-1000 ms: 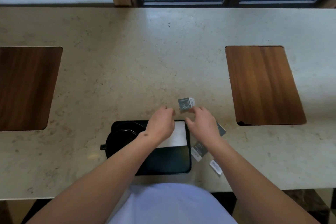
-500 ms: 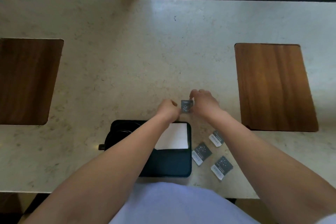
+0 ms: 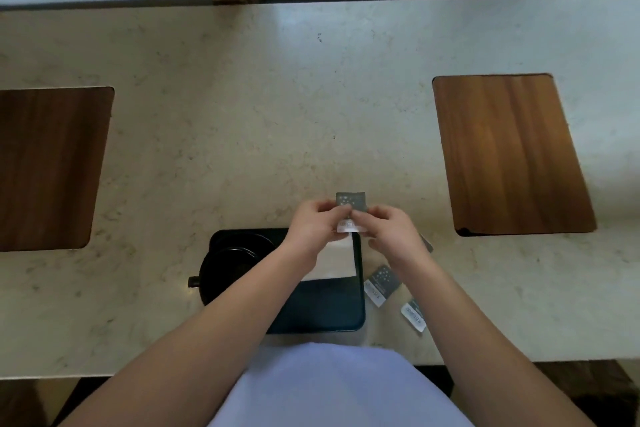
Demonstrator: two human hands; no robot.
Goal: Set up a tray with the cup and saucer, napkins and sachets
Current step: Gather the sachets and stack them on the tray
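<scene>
Head view: left hand (image 3: pixel 313 224) and right hand (image 3: pixel 391 230) both pinch one grey sachet (image 3: pixel 351 203) above the black tray's (image 3: pixel 322 317) far edge; two more sachets (image 3: pixel 381 282) lie on the table (image 3: pixel 242 114) just right of the tray; napkin (image 3: pixel 337 262) rests inside it.

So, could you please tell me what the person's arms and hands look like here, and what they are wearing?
Both forearms are bare right down to the wrists, with no sleeve in view. The left hand and the right hand show no glove, ring, watch or bracelet. A pale lilac garment covers the torso at the bottom of the picture.
</scene>
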